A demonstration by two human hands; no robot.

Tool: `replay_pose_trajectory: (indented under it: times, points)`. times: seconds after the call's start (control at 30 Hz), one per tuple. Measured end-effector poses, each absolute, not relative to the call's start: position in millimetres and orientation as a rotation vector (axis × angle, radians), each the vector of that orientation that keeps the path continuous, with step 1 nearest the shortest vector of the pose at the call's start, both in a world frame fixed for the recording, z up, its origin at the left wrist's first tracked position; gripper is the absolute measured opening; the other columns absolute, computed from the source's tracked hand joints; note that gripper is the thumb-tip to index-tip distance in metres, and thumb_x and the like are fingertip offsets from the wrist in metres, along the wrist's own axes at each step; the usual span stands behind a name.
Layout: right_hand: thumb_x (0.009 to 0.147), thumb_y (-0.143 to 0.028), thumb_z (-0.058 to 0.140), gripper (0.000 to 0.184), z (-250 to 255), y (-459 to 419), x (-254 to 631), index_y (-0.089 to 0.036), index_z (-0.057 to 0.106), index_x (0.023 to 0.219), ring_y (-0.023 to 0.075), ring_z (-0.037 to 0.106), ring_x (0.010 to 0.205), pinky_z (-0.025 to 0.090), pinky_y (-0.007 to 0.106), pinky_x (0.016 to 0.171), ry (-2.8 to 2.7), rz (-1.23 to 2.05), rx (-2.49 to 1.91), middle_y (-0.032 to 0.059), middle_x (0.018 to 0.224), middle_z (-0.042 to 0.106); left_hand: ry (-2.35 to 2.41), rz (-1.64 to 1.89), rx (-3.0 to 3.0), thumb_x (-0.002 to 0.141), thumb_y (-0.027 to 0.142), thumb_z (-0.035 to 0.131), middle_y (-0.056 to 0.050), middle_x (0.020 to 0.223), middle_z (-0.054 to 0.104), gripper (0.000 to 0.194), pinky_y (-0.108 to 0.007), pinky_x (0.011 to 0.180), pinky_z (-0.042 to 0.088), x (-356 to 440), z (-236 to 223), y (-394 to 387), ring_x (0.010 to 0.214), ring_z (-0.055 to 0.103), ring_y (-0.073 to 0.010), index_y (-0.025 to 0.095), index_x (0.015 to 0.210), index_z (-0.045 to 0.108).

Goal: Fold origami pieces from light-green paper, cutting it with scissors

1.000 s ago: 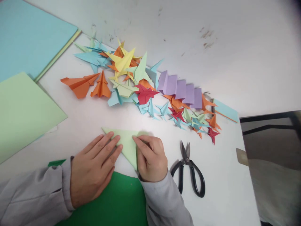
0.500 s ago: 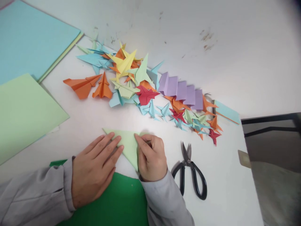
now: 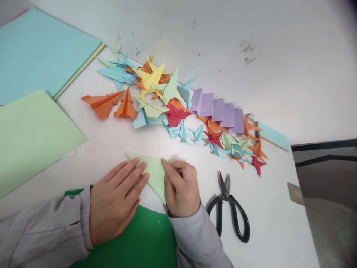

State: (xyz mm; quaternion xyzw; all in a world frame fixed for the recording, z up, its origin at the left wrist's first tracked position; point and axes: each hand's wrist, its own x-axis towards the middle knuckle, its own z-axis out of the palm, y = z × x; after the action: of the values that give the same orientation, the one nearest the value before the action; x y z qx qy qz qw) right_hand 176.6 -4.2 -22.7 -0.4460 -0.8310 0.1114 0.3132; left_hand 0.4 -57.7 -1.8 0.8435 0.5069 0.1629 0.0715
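Note:
A light green sheet of paper [image 3: 156, 175], folded into a triangle, lies on the white table between my hands. My left hand [image 3: 118, 203] rests flat on its left part, fingers stretched out and pressing it down. At the right side of the triangle is my right hand [image 3: 181, 190], its fingers curled closed and the index fingertip on the top edge. That hand covers the paper's right corner. Under my forearms spreads a green sheet or mat [image 3: 147, 238]. Black-handled scissors [image 3: 227, 195] lie slightly open, just right of my right hand.
Folded paper planes [image 3: 150, 80] in several colours line the table's back, with a purple pleated paper strip [image 3: 219, 108] among them. Large blue sheets [image 3: 50, 52] and light green sheets [image 3: 36, 137] are stacked at left. The table's right edge [image 3: 305, 208] drops off beyond the scissors.
The whole view has shifted, so everything sits slightly farther right and lower. Both hands keep nearly the same places on the folded paper.

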Motion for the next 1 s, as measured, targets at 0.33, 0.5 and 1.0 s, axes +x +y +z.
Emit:
replay_pose_trajectory:
  times: [0.33,0.5,1.0]
  points:
    - [0.075,-0.002,0.044,0.042,-24.7,-3.4,177.2,-0.018,0.056,0.112,0.0203,0.048,0.079,0.044,0.037,0.064,-2.195,0.265,-1.139,0.0093,0.087,0.051,1.61,0.488,2.522,0.078,0.023,0.047,-0.015,0.131,0.044,0.042,-0.052,0.095,0.036,0.1,-0.3,-59.9,0.125,0.031,-0.0352,0.015,0.119,0.052]
    - [0.076,-0.002,0.044,0.043,-25.0,-3.4,177.9,-0.019,0.055,0.114,0.0202,0.048,0.08,0.044,0.037,0.064,-2.2,0.273,-1.122,0.0093,0.088,0.051,1.659,0.446,2.524,0.078,0.026,0.046,-0.018,0.128,0.045,0.043,-0.054,0.094,0.035,0.4,1.3,-61.4,0.124,0.031,-0.0382,0.011,0.117,0.053]
    - [0.076,-0.003,0.044,0.045,-26.6,-3.0,179.5,-0.019,0.054,0.117,0.0209,0.049,0.081,0.045,0.037,0.064,-2.213,0.262,-1.102,0.0099,0.089,0.05,1.689,0.408,2.494,0.078,0.028,0.046,-0.017,0.129,0.045,0.044,-0.055,0.096,0.032,1.5,0.7,-62.3,0.125,0.029,-0.0375,0.012,0.117,0.053]
